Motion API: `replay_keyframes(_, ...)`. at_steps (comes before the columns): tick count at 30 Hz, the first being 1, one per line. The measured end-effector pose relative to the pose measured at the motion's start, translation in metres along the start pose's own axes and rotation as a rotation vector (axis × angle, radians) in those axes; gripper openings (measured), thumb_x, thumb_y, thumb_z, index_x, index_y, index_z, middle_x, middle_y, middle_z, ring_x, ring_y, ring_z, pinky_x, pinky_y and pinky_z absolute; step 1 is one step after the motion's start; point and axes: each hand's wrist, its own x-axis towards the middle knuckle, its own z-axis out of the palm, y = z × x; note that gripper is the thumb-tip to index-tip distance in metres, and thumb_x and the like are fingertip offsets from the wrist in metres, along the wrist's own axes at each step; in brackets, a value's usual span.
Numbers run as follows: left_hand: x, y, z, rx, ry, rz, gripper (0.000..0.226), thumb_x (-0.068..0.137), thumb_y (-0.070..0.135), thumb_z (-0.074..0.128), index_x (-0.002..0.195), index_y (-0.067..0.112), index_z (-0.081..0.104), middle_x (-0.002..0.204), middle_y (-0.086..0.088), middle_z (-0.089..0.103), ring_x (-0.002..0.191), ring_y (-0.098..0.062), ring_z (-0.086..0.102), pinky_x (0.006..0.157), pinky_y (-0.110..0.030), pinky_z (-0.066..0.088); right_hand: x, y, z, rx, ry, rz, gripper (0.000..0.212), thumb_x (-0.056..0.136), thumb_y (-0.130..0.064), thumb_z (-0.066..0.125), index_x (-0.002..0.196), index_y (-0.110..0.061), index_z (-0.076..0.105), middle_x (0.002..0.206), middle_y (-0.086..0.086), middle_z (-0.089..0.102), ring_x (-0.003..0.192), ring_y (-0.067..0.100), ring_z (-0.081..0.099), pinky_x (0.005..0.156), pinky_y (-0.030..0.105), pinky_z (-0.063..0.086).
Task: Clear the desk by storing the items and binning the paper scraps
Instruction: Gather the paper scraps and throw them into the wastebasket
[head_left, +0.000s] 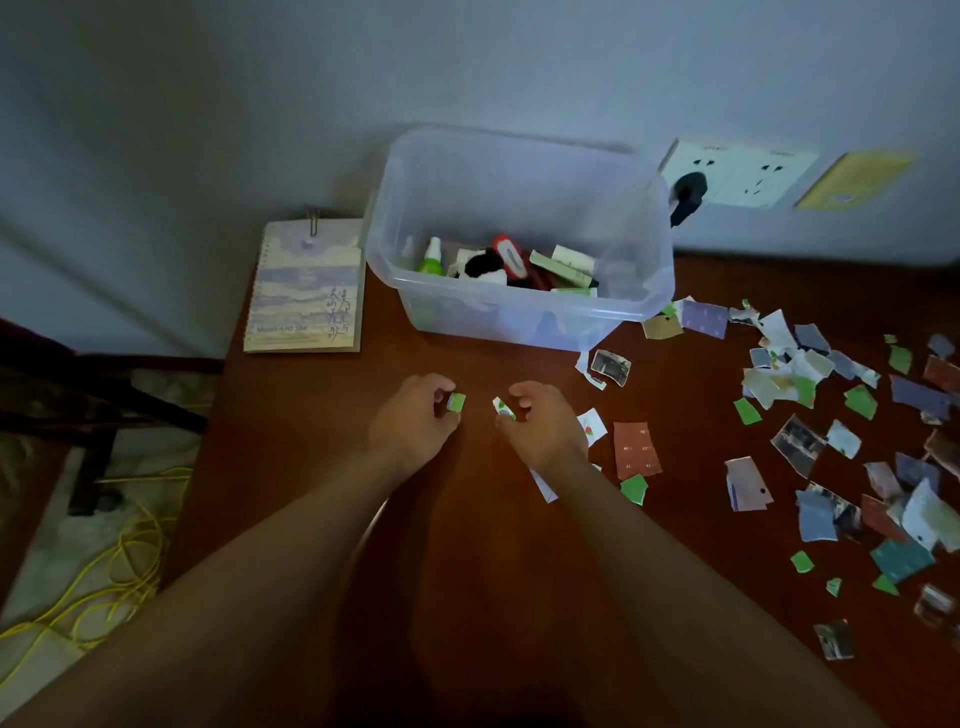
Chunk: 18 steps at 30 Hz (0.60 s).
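On the brown desk, both hands work close together, a little in front of the clear plastic box. The left hand has its fingers curled and pinches a small green scrap between thumb and forefinger. The right hand is curled as well and pinches a white scrap with some green print on it. The two pieces are near each other but apart.

Much is difficult to see. The things inside the box are blurred by its cloudy wall; I can recognise only a green bottle and some red, black and white shapes. One pale piece is half hidden under the right wrist. The many paper scraps lie spread over the right side of the desk, and the outer ones are cut off by the edge of the view. The near part of the desk is too dark to read.

A bare strip of desk stays open between the hands and the box. The left edge of the desk runs just beside the left forearm; below it a yellow cable lies on the floor. A spiral notebook lies just beside the box, at the back left corner.
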Motion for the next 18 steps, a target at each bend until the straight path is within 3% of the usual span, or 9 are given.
replay_keyframes(4, 0.015, 0.002, 0.006, 0.083, 0.023, 0.034, 0.032, 0.087, 0.037, 0.066, 0.117, 0.031, 0.057, 0.113, 0.007, 0.050, 0.093, -0.013, 0.059, 0.075, -0.029, 0.050, 0.015, 0.001, 0.009, -0.122, 0.022, 0.022, 0.027, 0.084, -0.035, 0.068, 0.109, -0.029, 0.061, 0.110, -0.005, 0.053, 0.096, 0.016, 0.059, 0.075, 0.035, 0.053)
replay_keyframes(10, 0.022, 0.005, 0.006, 0.155, -0.001, 0.057, 0.013, 0.085, 0.034, 0.069, 0.091, 0.027, 0.060, 0.097, 0.009, 0.045, 0.079, -0.013, 0.057, 0.066, -0.028, 0.044, 0.022, 0.001, 0.008, -0.191, -0.008, 0.009, 0.007, 0.085, -0.034, 0.069, 0.087, -0.028, 0.066, 0.099, -0.005, 0.054, 0.082, 0.016, 0.059, 0.066, 0.031, 0.051)
replay_keyframes(15, 0.019, 0.017, 0.009, 0.140, -0.031, 0.042, 0.011, 0.086, 0.031, 0.067, 0.085, 0.028, 0.057, 0.086, 0.010, 0.058, 0.079, -0.011, 0.056, 0.063, -0.026, 0.039, 0.014, 0.007, -0.007, 0.105, -0.039, 0.043, 0.017, 0.085, -0.023, 0.067, 0.076, -0.027, 0.053, 0.079, -0.009, 0.058, 0.077, 0.013, 0.058, 0.066, 0.031, 0.047)
replay_keyframes(18, 0.013, 0.031, 0.024, -0.151, -0.082, -0.056, 0.008, 0.086, 0.026, 0.068, 0.087, 0.026, 0.061, 0.082, 0.005, 0.065, 0.072, -0.009, 0.062, 0.060, -0.024, 0.046, 0.009, 0.018, -0.025, 0.322, 0.005, 0.113, 0.017, 0.082, -0.014, 0.070, 0.079, -0.024, 0.056, 0.078, -0.006, 0.061, 0.075, 0.012, 0.059, 0.071, 0.033, 0.050)
